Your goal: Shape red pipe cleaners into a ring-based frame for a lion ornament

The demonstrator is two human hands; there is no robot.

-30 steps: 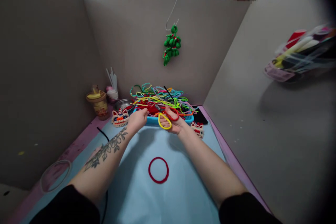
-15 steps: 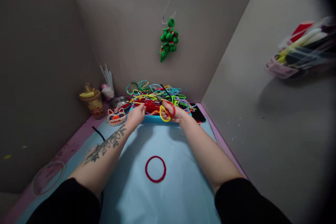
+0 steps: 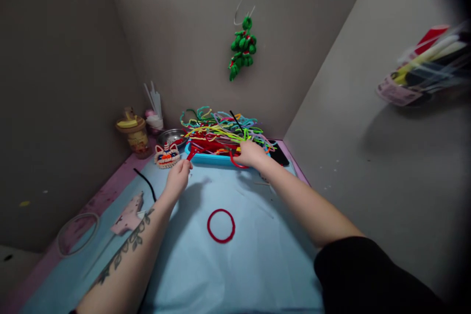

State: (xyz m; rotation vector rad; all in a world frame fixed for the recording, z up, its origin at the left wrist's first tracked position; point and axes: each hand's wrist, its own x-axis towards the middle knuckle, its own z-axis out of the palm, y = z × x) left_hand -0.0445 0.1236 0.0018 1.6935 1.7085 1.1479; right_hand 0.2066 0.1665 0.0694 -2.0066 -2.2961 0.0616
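Observation:
My left hand point(image 3: 179, 174) is closed on red pipe cleaners point(image 3: 192, 153), whose ends rise from its fingers at the front left corner of a blue tray point(image 3: 217, 159). My right hand point(image 3: 252, 153) is over the tray's right side, its fingertips partly hidden among the heaped pipe cleaners point(image 3: 221, 130). Below it shows the red handle loop of the scissors point(image 3: 238, 163); the blades and yellow loop are out of sight. A dark red pipe-cleaner ring point(image 3: 221, 226) lies flat on the blue sheet between my forearms.
A cat-like pipe-cleaner face point(image 3: 167, 156) and a metal bowl point(image 3: 172, 136) stand left of the tray. A pink glue gun point(image 3: 128, 213) lies beside my left forearm. A phone point(image 3: 280, 153) is at right. Grey panels surround the table; a green ornament point(image 3: 243, 49) hangs behind.
My left hand has drawn back toward me and left, with red pipe cleaners in it. My right hand has turned over and moved into the heap. The glue gun has come into fuller view.

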